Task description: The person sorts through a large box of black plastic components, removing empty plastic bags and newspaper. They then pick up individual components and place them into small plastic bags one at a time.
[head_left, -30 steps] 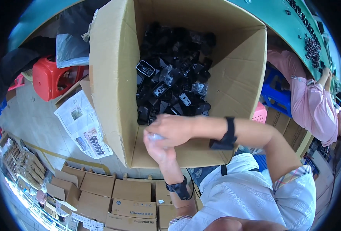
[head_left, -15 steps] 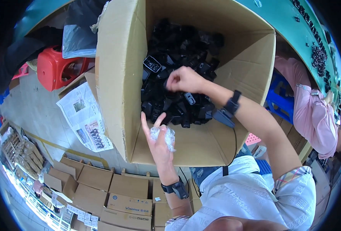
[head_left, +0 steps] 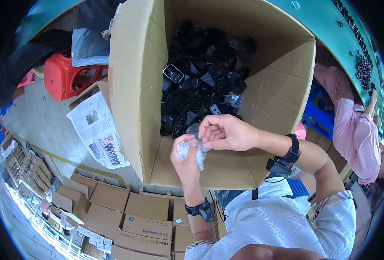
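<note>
Two hands meet over the near flap of the cardboard box (head_left: 135, 86). Left hand (head_left: 186, 159) has its fingers closed around a small clear plastic bag (head_left: 191, 149), held upright. Right hand (head_left: 224, 132) pinches at the bag's top, fingers curled shut, touching the left. Just behind them: a heap of black plastic parts (head_left: 205, 82) filling the box. Left of the box, a newspaper (head_left: 97, 130) on the floor, then a red stool (head_left: 64, 78) further back.

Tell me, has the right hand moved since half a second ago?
Yes. The right hand came back from the black parts toward the box's near wall, meeting the left hand.
</note>
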`<state>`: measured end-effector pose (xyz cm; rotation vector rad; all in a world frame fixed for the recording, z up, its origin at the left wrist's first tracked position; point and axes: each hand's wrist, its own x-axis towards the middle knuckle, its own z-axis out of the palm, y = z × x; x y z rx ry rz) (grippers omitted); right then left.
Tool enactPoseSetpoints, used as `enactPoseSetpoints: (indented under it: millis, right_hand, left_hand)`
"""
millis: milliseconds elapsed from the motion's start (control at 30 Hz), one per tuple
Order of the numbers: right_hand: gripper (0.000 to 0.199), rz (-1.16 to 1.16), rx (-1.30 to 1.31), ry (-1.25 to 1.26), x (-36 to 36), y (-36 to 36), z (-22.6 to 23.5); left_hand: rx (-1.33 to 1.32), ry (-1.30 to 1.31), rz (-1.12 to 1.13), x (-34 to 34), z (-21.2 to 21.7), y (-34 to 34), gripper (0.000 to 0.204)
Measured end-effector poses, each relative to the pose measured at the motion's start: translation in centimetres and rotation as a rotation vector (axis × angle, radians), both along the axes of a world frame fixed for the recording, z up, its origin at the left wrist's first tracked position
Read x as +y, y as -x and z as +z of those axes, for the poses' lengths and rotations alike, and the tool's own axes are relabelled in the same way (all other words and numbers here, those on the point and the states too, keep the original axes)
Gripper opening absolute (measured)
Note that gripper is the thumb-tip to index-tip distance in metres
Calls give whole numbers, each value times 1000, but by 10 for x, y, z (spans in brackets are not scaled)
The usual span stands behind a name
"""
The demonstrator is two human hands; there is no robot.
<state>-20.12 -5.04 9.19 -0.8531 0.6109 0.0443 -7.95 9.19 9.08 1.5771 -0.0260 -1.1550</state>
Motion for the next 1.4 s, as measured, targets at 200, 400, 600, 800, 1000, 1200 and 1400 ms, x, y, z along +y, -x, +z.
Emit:
enactPoseSetpoints:
  millis: [200, 400, 600, 800, 1000, 1200, 1400]
  right_hand:
    - [31, -366, 38, -27, 8, 16, -4]
    - [32, -210, 182, 112, 18, 20, 1]
    - [10, -151, 80, 620, 16, 10, 12]
    - [18, 266, -197, 830, 14, 15, 3]
    - [23, 528, 481, 1119, -129, 13, -78]
    - [31, 561, 1101, 1304, -219, 66, -220]
    - [35, 346, 1059, 2036, -188, 84, -328]
  left_hand:
    - [31, 48, 61, 6, 7, 4, 12]
    - [193, 152, 36, 24, -6, 4, 12]
    - [231, 106, 3, 5, -4, 9, 26]
    - [245, -60, -77, 9, -5, 11, 29]
    - [-286, 18, -299, 11, 17, 2, 30]
    - [-820, 380, -919, -37, 135, 4, 39]
    - [-737, 297, -641, -69, 117, 30, 19]
